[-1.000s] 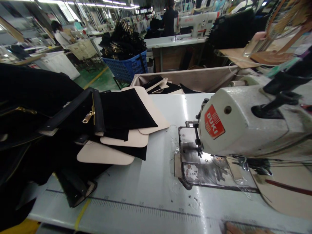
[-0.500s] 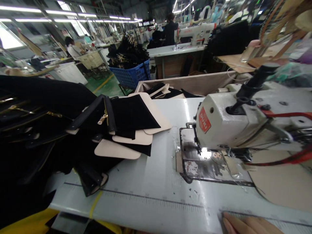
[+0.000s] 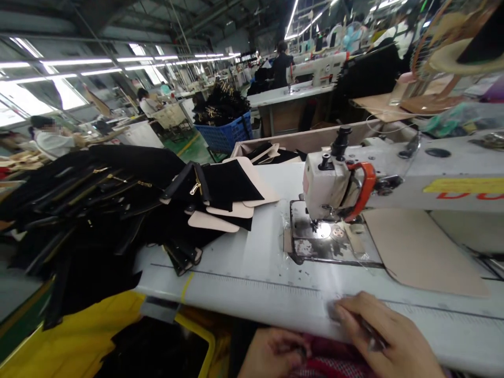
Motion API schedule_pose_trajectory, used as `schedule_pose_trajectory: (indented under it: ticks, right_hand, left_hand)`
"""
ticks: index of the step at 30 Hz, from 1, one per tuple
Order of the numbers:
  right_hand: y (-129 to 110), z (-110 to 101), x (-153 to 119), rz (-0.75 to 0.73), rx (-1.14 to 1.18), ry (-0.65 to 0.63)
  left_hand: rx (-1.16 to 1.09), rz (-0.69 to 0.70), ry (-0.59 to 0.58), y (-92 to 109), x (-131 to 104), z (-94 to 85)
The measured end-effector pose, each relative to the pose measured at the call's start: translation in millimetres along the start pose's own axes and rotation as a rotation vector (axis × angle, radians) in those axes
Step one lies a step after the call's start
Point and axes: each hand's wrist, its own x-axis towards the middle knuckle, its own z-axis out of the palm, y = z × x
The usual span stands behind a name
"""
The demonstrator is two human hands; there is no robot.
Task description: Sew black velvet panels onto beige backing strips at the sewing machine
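Small silvery metal item (image 3: 376, 344), mostly hidden by fingers: one, in the right hand (image 3: 384, 328), on the near side of the white industrial sewing machine (image 3: 413, 170).

Right hand: fingers curled and drawn together around the item, above the front edge of a pale grey tabletop (image 3: 260, 252). Blurred dark grey shape (image 3: 334, 311) at its fingertips; impossible to tell whether part of the same item.

Left hand (image 3: 275, 349): lower, nearside and left of the sewing machine's head; fingers bent, small dark object (image 3: 302, 353) at the fingertips; impossible to tell whether pinched.

Under the sewing machine's arm: one flat beige panel with rounded corners (image 3: 425, 254). Under its needle: worn steel plate (image 3: 311, 247), brightly lit.

Left of the sewing machine: large heap of black fabric pieces with gold zips (image 3: 94, 184); beige rounded panels (image 3: 214, 222) between black pieces at the heap's right end. Nearer, below table level: yellow plastic crate (image 3: 210, 349).

Behind and left of the sewing machine: blue plastic basket (image 3: 224, 137), piled with black pieces.
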Motion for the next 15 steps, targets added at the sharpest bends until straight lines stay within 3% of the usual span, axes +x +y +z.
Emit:
schedule_pose_trajectory:
  ticks: [3,6,8,11,15]
  right_hand:
    - [-29.7,-3.1,6.7,0.112,0.332,-0.124]
    - [-50.8,-7.2,10.2,0.185,0.562,-0.260]
    - [-55.5,-9.8,9.2,0.212,0.645,-0.294]
    - [-50.7,-15.5,3.2,0.280,0.669,-0.265]
    - [-43.0,-30.6,-3.5,0.297,0.584,-0.143]
  left_hand:
    - [-0.110,0.080,0.058,8.1,-16.1,3.6]
    - [-0.199,0.220,0.143,36.8,-19.7,11.2]
    - [-0.219,0.273,0.118,55.1,-16.7,16.9]
    - [-0.228,0.291,0.054,68.1,-11.1,23.4]
    - [-0.283,0.232,0.050,64.6,-6.5,28.2]
